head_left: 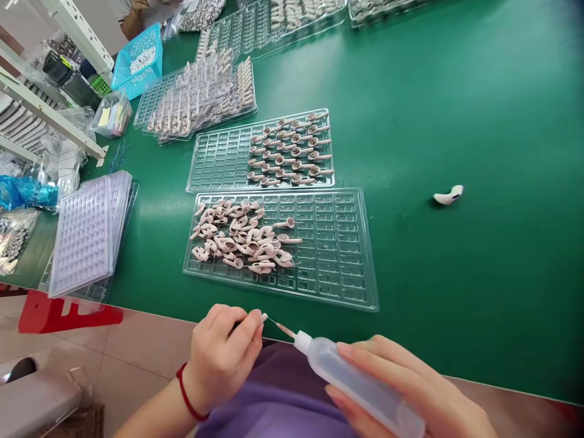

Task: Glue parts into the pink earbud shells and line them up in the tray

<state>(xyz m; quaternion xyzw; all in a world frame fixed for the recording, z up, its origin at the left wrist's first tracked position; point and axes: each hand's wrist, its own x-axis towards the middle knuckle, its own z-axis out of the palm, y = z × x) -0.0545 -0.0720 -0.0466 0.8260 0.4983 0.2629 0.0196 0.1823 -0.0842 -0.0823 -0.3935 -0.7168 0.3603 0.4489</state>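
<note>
My left hand [221, 350] is closed, pinching a small white earbud shell [264, 317]; only its tip shows past my fingers. My right hand [410, 377] is wrapped round a translucent squeeze bottle [340, 368] with a white cap and a thin needle nozzle. The nozzle points at the shell's tip; whether they touch I cannot tell. Just beyond my hands, a clear plastic tray [337, 255] bears a loose heap of earbud shells [241, 237] on its left side. Behind it, a second clear tray [219, 159] carries rows of similar shells [292, 149] on its right half.
One white earbud shell [449, 194] lies alone on the green table [456, 109] at right. Stacked filled trays [196, 97] and a blue basket [139, 61] stand at the back left. Empty trays [84, 234] are piled at left, above a red stool [68, 313].
</note>
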